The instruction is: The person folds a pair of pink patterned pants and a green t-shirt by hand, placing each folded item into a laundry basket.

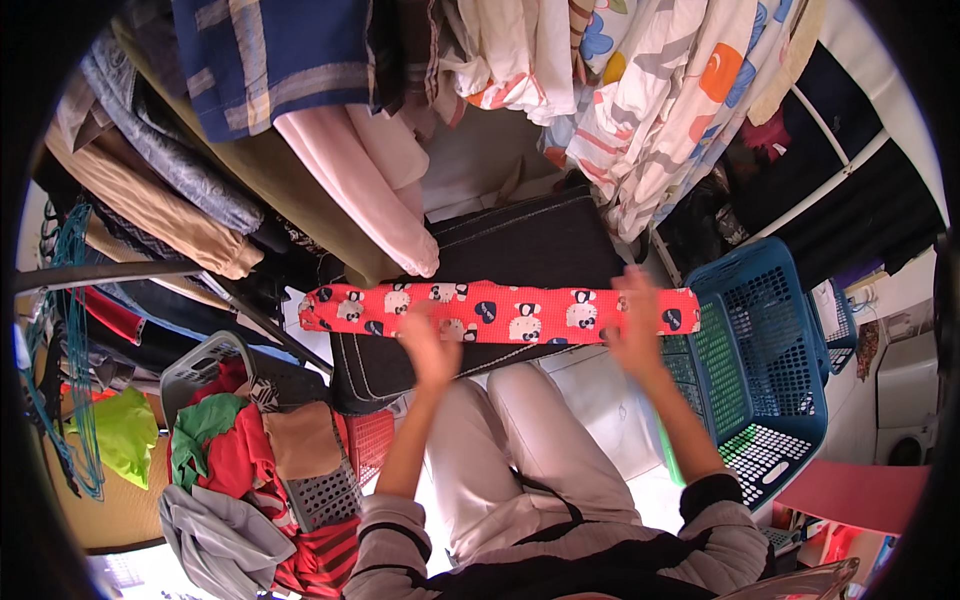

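Observation:
A red cloth (499, 311) with a cartoon cat print lies folded into a long narrow strip across a black padded surface with pale stitching (525, 240). My left hand (431, 345) rests on or just over the strip's left half, blurred. Near its right end is my right hand (636, 322), also blurred, with the fingers pointing away from me. Whether either hand grips the cloth cannot be made out. My knees are just below the black surface.
Clothes (360, 165) hang along the far side and left. A blue plastic basket (780, 360) stands at right, with green basketwork inside. At lower left, a grey basket (322, 487) holds crumpled clothes. Teal hangers (82, 360) hang at far left.

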Demonstrator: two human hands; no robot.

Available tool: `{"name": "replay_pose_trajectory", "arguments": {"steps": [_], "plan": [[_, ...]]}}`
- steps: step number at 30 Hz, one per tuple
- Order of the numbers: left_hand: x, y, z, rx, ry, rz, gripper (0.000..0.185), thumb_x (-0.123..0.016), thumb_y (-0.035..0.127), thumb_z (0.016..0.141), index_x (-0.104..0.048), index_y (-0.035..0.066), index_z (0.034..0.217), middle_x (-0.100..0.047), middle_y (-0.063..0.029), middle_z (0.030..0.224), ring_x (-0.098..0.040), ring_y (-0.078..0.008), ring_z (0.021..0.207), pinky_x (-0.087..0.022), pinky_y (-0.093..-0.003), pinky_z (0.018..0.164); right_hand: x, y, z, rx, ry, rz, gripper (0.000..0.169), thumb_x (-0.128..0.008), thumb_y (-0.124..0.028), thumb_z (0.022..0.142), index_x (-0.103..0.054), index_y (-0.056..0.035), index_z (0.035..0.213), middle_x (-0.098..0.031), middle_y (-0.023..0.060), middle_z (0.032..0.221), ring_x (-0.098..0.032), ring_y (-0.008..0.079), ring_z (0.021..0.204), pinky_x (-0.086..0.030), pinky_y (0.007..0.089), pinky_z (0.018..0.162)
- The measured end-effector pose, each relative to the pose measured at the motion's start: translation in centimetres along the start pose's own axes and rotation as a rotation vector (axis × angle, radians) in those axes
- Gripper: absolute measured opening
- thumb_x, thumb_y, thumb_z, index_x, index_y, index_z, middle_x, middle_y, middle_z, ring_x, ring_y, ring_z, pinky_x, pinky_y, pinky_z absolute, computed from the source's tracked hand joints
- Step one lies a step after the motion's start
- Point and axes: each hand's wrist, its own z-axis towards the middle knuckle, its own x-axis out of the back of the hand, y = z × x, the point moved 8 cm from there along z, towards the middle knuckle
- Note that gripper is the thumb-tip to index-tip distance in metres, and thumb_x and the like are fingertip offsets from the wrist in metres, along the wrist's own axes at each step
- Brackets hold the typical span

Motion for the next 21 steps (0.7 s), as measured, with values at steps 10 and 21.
{"name": "replay_pose_trajectory", "arguments": {"steps": [10,21], "plan": [[-9.5,2.6,-0.1,-0.294,-0.389,0.278,0.059,-0.040,0.042,0.089,-0.029,0.011,0.138,-0.021,-0.0127,0.145,-0.019,-0.0270,0.134,-0.009,-0.0524,0.107,-15.2,-3.9,-1.5,0.072,-0.324,-0.205,0.057,-0.046,-0.038,0.087,-0.031,-0.0138,0.137,-0.025,0.0078,0.144,-0.023,0.0299,0.132,-0.012,0.0538,0.106],[-6.2,-2.6,2.1,0.114,-0.210,0.392,0.059,-0.049,0.028,0.085,-0.030,0.003,0.135,-0.026,-0.0172,0.141,-0.019,-0.0307,0.134,-0.008,-0.0589,0.104,-11.0,4.7,-1.9,-0.249,-0.092,-0.488,0.066,-0.044,-0.046,0.086,-0.030,-0.0052,0.136,-0.024,0.0154,0.143,-0.020,0.0353,0.132,-0.012,0.0562,0.105]]}}
